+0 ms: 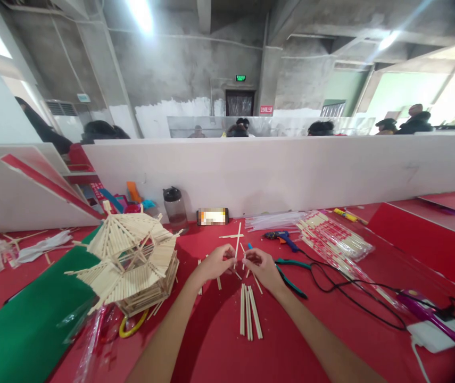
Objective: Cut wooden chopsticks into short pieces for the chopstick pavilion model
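Note:
My left hand is closed in a pinch on a thin wooden stick that stands up from the fingertips, crossing another stick behind it. Close beside it, my right hand has thumb and fingers pinched together; whatever is between them is too small to make out. Below both hands lie several wooden sticks in a loose row on the red table. To the left stands a pavilion-like model built of such sticks, with a layered roof.
Right of my hands are green-handled pliers, a blue glue gun, black cables and wrapped chopsticks. A phone and a dark-lidded bottle stand by the white partition. A power strip lies at right.

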`<action>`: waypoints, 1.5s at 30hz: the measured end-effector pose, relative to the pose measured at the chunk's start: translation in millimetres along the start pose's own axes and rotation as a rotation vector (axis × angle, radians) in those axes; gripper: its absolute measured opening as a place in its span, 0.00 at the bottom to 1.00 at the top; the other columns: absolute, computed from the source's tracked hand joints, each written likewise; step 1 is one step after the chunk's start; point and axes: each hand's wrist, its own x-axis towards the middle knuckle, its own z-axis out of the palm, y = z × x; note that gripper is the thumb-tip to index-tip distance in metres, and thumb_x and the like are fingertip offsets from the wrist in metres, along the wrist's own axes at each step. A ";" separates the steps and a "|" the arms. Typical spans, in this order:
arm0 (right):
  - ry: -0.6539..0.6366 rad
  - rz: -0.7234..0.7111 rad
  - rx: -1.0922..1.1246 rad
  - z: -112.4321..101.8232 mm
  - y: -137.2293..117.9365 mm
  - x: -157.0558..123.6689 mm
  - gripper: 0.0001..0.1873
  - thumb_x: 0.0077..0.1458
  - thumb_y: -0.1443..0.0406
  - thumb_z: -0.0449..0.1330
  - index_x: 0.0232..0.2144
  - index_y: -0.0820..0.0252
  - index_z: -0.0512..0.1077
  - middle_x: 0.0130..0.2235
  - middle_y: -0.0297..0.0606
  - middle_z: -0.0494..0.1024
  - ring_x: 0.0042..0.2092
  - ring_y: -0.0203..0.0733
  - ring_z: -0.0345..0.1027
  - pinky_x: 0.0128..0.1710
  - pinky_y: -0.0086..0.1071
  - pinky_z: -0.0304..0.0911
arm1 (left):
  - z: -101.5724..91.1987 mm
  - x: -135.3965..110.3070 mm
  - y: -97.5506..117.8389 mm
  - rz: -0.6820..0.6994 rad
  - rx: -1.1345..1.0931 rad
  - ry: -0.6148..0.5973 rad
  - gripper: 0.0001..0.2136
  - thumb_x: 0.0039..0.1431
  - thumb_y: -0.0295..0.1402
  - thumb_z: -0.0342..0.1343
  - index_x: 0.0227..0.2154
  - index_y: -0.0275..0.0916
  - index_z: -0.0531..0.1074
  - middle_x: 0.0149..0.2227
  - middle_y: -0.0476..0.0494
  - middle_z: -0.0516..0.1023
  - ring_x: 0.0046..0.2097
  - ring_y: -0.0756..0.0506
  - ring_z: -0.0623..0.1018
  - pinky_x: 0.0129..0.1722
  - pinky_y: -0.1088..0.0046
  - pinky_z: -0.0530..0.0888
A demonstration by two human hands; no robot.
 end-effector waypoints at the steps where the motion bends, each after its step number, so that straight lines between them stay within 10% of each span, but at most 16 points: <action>1: 0.019 0.008 0.008 -0.8 0.9 1.1 0.11 0.50 0.60 0.63 0.34 0.60 0.73 0.33 0.38 0.78 0.36 0.43 0.73 0.35 0.32 0.65 | 0.5 0.3 -0.2 0.002 -0.034 0.004 0.11 0.54 0.38 0.57 0.34 0.39 0.63 0.30 0.50 0.72 0.30 0.49 0.76 0.32 0.69 0.76; 13: 0.019 0.071 0.236 5.6 -0.6 0.4 0.15 0.47 0.56 0.66 0.32 0.60 0.72 0.32 0.36 0.77 0.34 0.40 0.72 0.36 0.32 0.67 | 6.3 4.2 8.4 0.205 0.096 0.054 0.11 0.50 0.25 0.59 0.38 0.38 0.69 0.37 0.45 0.74 0.41 0.47 0.75 0.41 0.71 0.72; 29: 0.063 0.185 0.401 8.4 -5.5 -1.2 0.20 0.41 0.54 0.70 0.31 0.61 0.73 0.29 0.35 0.76 0.29 0.38 0.70 0.29 0.30 0.67 | 10.8 3.6 7.1 0.062 0.091 0.061 0.14 0.48 0.30 0.62 0.39 0.38 0.68 0.31 0.46 0.77 0.33 0.46 0.78 0.36 0.69 0.73; 37: 0.113 0.300 0.597 1.9 -6.1 0.0 0.23 0.36 0.55 0.73 0.32 0.61 0.73 0.29 0.33 0.76 0.27 0.34 0.69 0.31 0.29 0.68 | 10.1 -4.5 16.0 0.188 0.256 -0.016 0.27 0.51 0.27 0.60 0.56 0.45 0.66 0.43 0.43 0.79 0.41 0.46 0.78 0.45 0.68 0.73; 45: 0.066 0.294 0.591 2.1 -9.4 -2.0 0.23 0.38 0.53 0.72 0.32 0.61 0.72 0.31 0.37 0.79 0.31 0.39 0.74 0.35 0.32 0.71 | 9.4 -4.9 17.1 0.303 0.517 0.035 0.19 0.60 0.36 0.56 0.55 0.49 0.70 0.45 0.45 0.79 0.45 0.44 0.77 0.49 0.68 0.70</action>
